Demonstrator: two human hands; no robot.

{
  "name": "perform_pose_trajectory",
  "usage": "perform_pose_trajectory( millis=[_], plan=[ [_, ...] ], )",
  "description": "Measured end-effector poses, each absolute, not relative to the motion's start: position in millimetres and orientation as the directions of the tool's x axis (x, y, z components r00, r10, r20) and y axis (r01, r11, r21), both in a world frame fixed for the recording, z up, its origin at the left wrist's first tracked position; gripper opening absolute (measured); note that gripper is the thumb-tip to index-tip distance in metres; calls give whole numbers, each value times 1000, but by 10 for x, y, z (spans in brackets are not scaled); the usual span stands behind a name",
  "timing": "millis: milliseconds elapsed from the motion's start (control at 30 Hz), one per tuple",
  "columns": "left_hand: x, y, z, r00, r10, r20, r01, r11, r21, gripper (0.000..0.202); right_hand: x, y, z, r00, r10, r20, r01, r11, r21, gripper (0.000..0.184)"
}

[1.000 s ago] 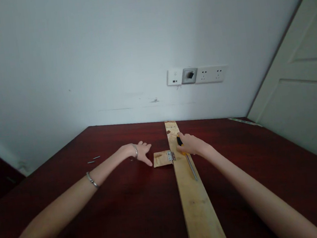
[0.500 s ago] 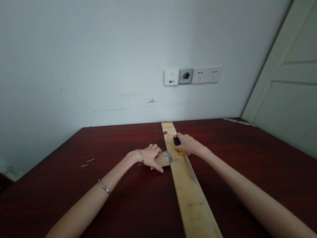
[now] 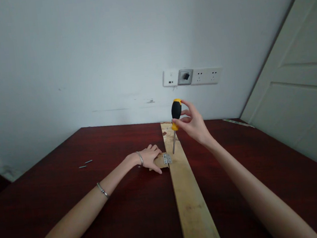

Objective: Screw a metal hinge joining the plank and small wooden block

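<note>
My right hand (image 3: 195,124) grips a yellow-and-black screwdriver (image 3: 176,110) near upright, with the shaft pointing down. Its tip is just right of a metal hinge (image 3: 167,159); I cannot tell whether it touches the wood. The hinge bridges a small wooden board (image 3: 160,161) and a long wooden plank (image 3: 188,192). My left hand (image 3: 149,159) holds the small board down, thumb along the near side and fingers over the far side, hiding much of it.
Two small metal pieces, perhaps screws (image 3: 88,161), lie on the dark red table (image 3: 123,214) to the left. A thin strip (image 3: 237,122) rests at the far right edge. Behind the table rises a white wall (image 3: 112,63) with sockets (image 3: 205,76); a pale door (image 3: 300,80) stands right.
My right hand has lifted the screwdriver off the plank and turned it upright, its tip now near the hinge. My left hand stays on the small board.
</note>
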State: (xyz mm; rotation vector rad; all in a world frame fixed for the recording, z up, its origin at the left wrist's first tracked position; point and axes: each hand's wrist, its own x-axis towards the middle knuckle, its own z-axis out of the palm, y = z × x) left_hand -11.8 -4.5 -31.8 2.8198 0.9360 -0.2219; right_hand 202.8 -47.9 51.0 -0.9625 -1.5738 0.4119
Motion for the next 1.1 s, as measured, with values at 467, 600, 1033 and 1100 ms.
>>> perform_pose_trajectory(
  millis=[467,600,1033,1100],
  plan=[
    [-128,-31,-315,799,570,-192,599,-784,163,85,1744,-390,275,-106,722,683,297,679,-671,71],
    [-134,-29,-289,805,558,-201,590,-788,177,85,1733,-405,267,-119,742,659,339,655,-676,73],
    [-134,-36,-275,817,539,-206,573,-799,183,83,1701,-433,256,-169,715,679,323,691,-647,69],
    [-136,-26,-292,820,538,-192,569,-802,183,83,1698,-440,262,-169,725,667,343,678,-650,70]
  ],
)
